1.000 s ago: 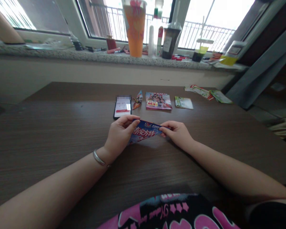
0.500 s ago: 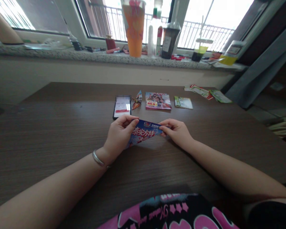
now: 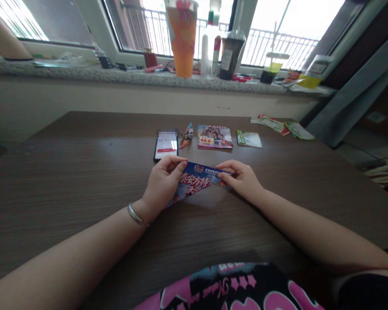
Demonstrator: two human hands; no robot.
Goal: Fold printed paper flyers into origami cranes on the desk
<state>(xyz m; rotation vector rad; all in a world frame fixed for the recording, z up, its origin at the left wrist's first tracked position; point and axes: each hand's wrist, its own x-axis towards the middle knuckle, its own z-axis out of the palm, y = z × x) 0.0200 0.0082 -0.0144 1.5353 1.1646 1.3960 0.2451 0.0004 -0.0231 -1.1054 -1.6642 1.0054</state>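
A folded blue leaflet (image 3: pixel 195 178) with red-and-white Chinese lettering is held above the table between both hands. My left hand (image 3: pixel 164 181) pinches its upper left part between thumb and fingers. My right hand (image 3: pixel 241 177) pinches its right end, where a fold narrows the paper. The leaflet's lower edge slants up from left to right. Just beyond my left hand lies a phone (image 3: pixel 166 146) with its screen lit. Near it stands a small folded piece of colourful paper (image 3: pixel 186 135).
On the table (image 3: pixel 84 172), a printed leaflet stack (image 3: pixel 215 137), green-and-white cards (image 3: pixel 249 139) and several loose papers (image 3: pixel 274 125) lie toward the back. Along the windowsill (image 3: pixel 116 76) stand an orange drink cup (image 3: pixel 183 41), a dark drink cup (image 3: pixel 230 56) and a yellow bottle (image 3: pixel 315 73).
The leaflet's fold has shifted slightly, showing more lettering, and its lower left corner hangs a little lower. Both hands keep their hold in nearly the same place.
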